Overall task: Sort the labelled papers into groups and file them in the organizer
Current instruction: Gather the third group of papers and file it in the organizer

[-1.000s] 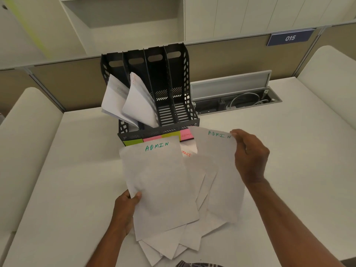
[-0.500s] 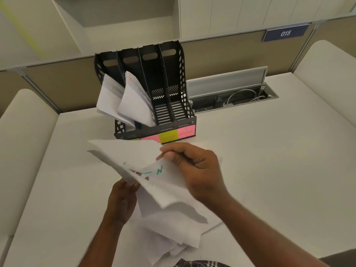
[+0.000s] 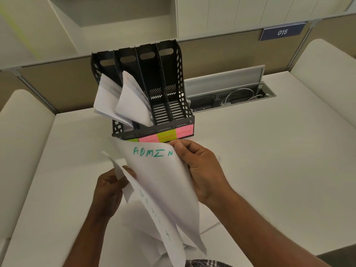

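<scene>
White sheets marked ADMIN in green (image 3: 159, 182) hang in the air just in front of the black four-slot organizer (image 3: 171, 83). My right hand (image 3: 200, 170) pinches their top right corner. My left hand (image 3: 109, 189) grips their left edge lower down. Sticky labels in yellow-green and pink (image 3: 165, 136) run along the organizer's front. Its two left slots hold curled white papers (image 3: 127, 105); the two right slots look bare. More loose sheets (image 3: 154, 239) lie on the desk under the held ones, mostly hidden.
The white desk (image 3: 269, 160) stretches to the right. An open cable hatch with wires (image 3: 231, 95) sits right of the organizer. A partition carries a blue plate reading 015 (image 3: 282, 32). Cream chair backs stand at both sides.
The two ADMIN sheets, held apart a second ago, have been brought together into one bunch, and both hands have lifted it upright toward the organizer's front.
</scene>
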